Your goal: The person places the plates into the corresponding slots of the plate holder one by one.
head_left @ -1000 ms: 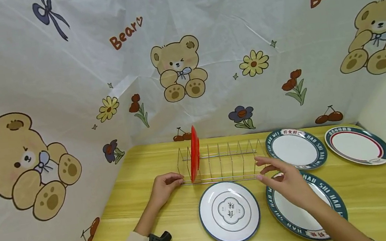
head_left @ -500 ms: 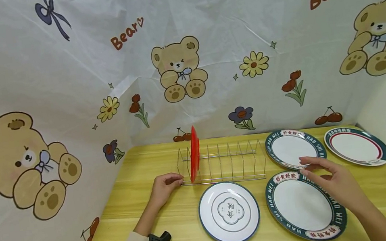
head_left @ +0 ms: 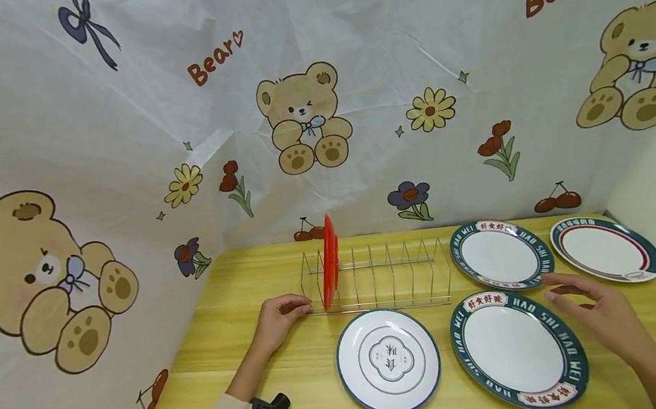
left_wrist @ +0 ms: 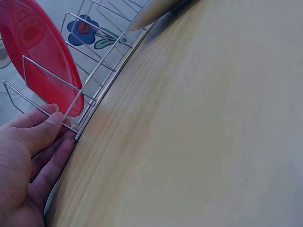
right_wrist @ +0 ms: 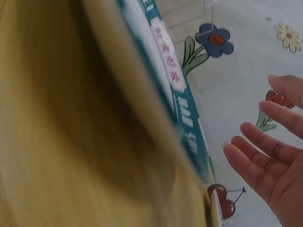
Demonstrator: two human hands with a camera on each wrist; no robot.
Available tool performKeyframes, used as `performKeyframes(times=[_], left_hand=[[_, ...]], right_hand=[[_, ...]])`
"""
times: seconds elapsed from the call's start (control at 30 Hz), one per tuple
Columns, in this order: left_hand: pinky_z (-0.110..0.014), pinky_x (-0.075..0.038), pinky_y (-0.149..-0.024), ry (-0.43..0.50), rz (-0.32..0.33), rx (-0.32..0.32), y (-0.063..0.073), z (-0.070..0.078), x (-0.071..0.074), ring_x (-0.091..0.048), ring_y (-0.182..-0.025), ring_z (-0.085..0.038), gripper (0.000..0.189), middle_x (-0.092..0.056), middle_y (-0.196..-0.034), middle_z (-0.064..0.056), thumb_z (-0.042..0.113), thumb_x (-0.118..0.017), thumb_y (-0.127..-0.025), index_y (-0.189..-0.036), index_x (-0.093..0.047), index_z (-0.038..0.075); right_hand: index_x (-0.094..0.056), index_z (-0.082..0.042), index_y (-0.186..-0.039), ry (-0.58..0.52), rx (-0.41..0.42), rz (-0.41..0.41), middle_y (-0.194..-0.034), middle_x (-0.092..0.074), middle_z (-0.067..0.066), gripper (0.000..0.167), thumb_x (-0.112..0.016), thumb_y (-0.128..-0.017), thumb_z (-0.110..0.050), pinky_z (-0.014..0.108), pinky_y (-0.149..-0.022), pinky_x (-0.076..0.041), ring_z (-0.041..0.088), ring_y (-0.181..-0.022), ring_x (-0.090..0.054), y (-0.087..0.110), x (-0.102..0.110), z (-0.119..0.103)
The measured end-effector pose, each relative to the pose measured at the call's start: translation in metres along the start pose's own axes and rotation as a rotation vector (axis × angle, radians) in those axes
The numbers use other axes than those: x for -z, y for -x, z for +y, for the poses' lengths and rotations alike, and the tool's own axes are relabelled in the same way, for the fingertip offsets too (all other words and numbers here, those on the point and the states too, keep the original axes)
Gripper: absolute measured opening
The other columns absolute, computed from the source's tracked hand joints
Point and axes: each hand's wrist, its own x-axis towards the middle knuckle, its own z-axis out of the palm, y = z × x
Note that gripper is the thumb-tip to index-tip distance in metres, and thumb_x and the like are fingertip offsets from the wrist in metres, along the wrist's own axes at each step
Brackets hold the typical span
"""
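Left hand (head_left: 278, 323) pinches the wire rack (head_left: 374, 278) at its left end; right hand (head_left: 606, 318), fingers parted and holding nothing, is right of it. A red plate (head_left: 329, 266) stands inside the rack; a blue-rimmed plate (head_left: 389, 363) lies before it.

A silver wire rack (head_left: 394, 304) stands upright, its near left end pinched in the left hand (head_left: 281, 322). Just right of those fingers, a red plate (head_left: 329, 266) stands on edge in the rack. Between the two hands I see a white, blue-edged plate (head_left: 389, 362) lying flat. Just left of the right hand (head_left: 609, 318) lies a white plate with a lettered green rim (head_left: 512, 349); a similar green-rimmed plate (head_left: 499, 254) lies just past its fingertips, and a red-ringed oval one (head_left: 606, 248) beyond that hand.
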Motion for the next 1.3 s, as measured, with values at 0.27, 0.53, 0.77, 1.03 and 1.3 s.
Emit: performKeyframes(times=[0.27,0.53,0.77,1.03,1.3], left_hand=[[-0.029,-0.061,-0.076,0.000,-0.006,0.014,-0.001,-0.004,0.001,-0.073,-0.087,-0.019,0.008,-0.077,-0.096,-0.005,0.010,-0.077,-0.090,-0.098,-0.080,0.009],[-0.027,-0.060,-0.077,-0.016,0.012,0.017,-0.002,0.000,0.003,-0.072,-0.090,-0.019,0.008,-0.077,-0.097,-0.005,0.012,-0.077,-0.090,-0.098,-0.080,0.011],[-0.027,-0.060,-0.078,-0.010,0.001,0.015,-0.002,-0.001,0.003,-0.072,-0.090,-0.018,0.009,-0.077,-0.098,-0.005,0.012,-0.077,-0.090,-0.098,-0.080,0.011],[-0.029,-0.061,-0.075,-0.011,0.001,0.030,-0.003,0.000,0.002,-0.072,-0.088,-0.019,0.008,-0.077,-0.097,-0.006,0.008,-0.076,-0.091,-0.098,-0.080,0.010],[-0.028,-0.061,-0.076,-0.012,-0.006,0.031,-0.002,-0.001,0.001,-0.072,-0.089,-0.018,0.009,-0.077,-0.097,-0.006,0.009,-0.076,-0.091,-0.099,-0.080,0.009]], right_hand=[[-0.064,-0.008,-0.136,0.076,-0.061,-0.101,-0.128,-0.066,0.010,0.050,-0.067,-0.099,-0.041,0.015,-0.069,-0.051,-0.015,-0.094,-0.051,0.001,-0.001,0.022],[-0.058,-0.005,-0.143,-0.022,-0.134,-0.238,-0.127,-0.065,0.021,0.059,-0.065,-0.100,-0.044,0.024,-0.070,-0.057,0.012,-0.091,-0.061,-0.001,-0.004,0.034],[-0.052,-0.003,-0.146,-0.060,-0.108,-0.316,-0.124,-0.065,0.020,0.063,-0.075,-0.094,-0.030,0.023,-0.074,-0.057,0.011,-0.089,-0.062,0.001,-0.004,0.040],[-0.054,-0.007,-0.147,-0.108,-0.049,-0.374,-0.141,-0.056,0.020,0.059,-0.075,-0.093,-0.018,0.018,-0.082,-0.054,-0.003,-0.102,-0.057,-0.001,-0.007,0.044],[-0.047,-0.013,-0.152,-0.257,-0.073,-0.445,-0.143,-0.044,-0.028,0.050,-0.058,-0.104,-0.017,0.011,-0.089,-0.044,-0.024,-0.117,-0.036,0.002,0.003,0.051]])
